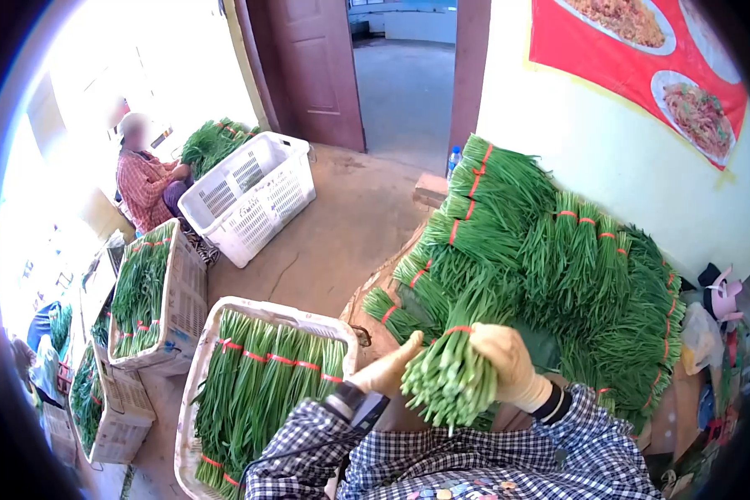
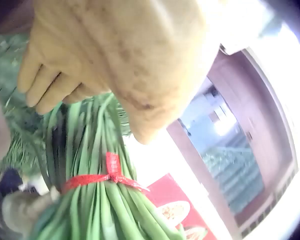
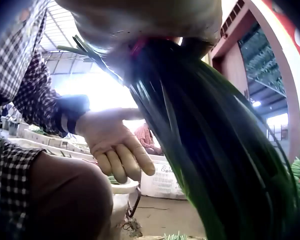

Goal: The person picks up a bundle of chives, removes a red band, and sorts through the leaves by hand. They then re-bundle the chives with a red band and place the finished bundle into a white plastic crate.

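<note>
Green and fat, the leafy bunch point(image 1: 448, 385) is low in the middle of the head view, with its cut ends toward the checked shirt point(image 1: 442, 462). The right hand point(image 1: 508, 365) grips its side, near the red band point(image 1: 457, 331). The left hand point(image 1: 387, 373) is just beside it, on the left, and holds nothing. A big pile of bunches point(image 1: 550, 250) takes up the right side, and a white crate point(image 1: 287, 312) with more bunches stands at the lower left. I think the bunch could drop if the right hand goes loose, because only that hand has it. If the band is not tight, it could slide off and the stalks would spill.

In the left wrist view, the left hand is big at the top, its fingers a bit bent around nothing. The bunch is below it, and the band's knot shows. The right hand is at the lower left, partly behind the stalks.

In the right wrist view, the right hand is blurry and cut off at the top, so its fingertips are hard to see. The bunch looks dark. The left thumb's tip is hidden behind the leaves, so I cannot tell if they touch.
</note>
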The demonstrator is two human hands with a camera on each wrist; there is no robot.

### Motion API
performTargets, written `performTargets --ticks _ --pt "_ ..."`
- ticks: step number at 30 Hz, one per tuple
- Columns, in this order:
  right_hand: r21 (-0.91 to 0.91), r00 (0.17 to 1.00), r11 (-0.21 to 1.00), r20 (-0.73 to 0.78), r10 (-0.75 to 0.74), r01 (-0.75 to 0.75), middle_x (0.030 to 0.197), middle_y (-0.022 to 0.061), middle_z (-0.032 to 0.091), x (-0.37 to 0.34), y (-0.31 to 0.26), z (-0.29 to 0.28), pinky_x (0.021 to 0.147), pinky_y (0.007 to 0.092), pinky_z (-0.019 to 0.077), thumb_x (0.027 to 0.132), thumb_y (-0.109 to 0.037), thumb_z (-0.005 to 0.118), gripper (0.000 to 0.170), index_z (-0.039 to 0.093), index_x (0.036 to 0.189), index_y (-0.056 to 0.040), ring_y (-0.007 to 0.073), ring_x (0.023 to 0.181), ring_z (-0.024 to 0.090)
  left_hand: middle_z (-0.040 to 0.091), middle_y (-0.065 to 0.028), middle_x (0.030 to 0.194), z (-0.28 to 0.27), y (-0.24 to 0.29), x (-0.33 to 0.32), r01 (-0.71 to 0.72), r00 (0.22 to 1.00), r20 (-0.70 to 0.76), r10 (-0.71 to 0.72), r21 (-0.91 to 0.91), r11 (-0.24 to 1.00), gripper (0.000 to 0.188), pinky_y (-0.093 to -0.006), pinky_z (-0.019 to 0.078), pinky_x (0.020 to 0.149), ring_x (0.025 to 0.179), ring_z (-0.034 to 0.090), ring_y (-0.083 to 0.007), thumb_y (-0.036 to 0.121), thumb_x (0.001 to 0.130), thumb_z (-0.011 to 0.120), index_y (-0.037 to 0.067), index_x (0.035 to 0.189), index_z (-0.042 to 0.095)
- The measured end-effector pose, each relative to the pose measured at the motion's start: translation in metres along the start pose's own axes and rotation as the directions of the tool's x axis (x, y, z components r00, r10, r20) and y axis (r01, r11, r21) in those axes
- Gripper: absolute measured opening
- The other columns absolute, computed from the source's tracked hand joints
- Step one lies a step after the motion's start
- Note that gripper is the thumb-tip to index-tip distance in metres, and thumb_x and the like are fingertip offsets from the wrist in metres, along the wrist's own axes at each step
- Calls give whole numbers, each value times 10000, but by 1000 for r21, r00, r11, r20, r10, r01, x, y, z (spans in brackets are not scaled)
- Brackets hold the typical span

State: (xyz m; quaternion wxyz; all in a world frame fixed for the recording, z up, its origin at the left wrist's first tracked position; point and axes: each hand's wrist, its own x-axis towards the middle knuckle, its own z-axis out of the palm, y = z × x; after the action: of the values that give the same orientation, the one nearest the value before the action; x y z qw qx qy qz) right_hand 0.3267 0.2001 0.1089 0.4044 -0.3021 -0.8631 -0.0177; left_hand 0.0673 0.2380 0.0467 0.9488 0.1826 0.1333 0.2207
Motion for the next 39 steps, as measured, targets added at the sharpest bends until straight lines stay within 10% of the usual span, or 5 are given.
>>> performTargets --ticks 2,8,14,24,39 --pt "-25 998 999 49 -42 44 1226 79 605 -11 -23 4 990 426 516 706 -108 813 643 572 1301 -64 308 1151 613 752 -106 1113 -4 -37 16 131 987 -12 -158 -496 859 584 -325 589 818 941 694 -176 601 1014 545 68 1198 698" --pt "-110 934 966 252 253 -232 1269 160 640 -37 -48 -51 1078 448 476 786 -42 687 550 601 1329 -34 352 1225 602 739 -138 1099 20 -70 21 85 992 -69 -105 -251 964 531 -384 593 895 991 719 -253 508 1029 594 31 1257 648" --pt "573 310 19 417 854 -820 1636 248 309 -76 -27 -58 1205 455 355 957 -609 647 1044 119 1642 -24 343 1490 373 555 -74 1413 20 -115 63 -340 919 -110 378 265 903 723 -420 481 1077 1291 550 -222 102 968 723 164 1563 317" --pt "617 425 255 145 894 -745 1234 95 691 -24 -20 -25 1033 334 479 886 -117 782 562 556 1389 -12 205 1150 639 673 -105 1276 58 -111 72 -345 830 -291 475 401 849 526 -353 527 979 1125 648 -201 236 949 780 2 1363 554" --pt "577 514 429 -18 858 -696 1107 57 705 -36 -33 -34 926 335 537 976 -341 745 437 628 1157 39 179 1006 676 703 -84 1182 -10 -122 84 -442 809 -216 546 388 809 361 -326 542 895 1051 651 -173 227 1034 666 31 1333 620"
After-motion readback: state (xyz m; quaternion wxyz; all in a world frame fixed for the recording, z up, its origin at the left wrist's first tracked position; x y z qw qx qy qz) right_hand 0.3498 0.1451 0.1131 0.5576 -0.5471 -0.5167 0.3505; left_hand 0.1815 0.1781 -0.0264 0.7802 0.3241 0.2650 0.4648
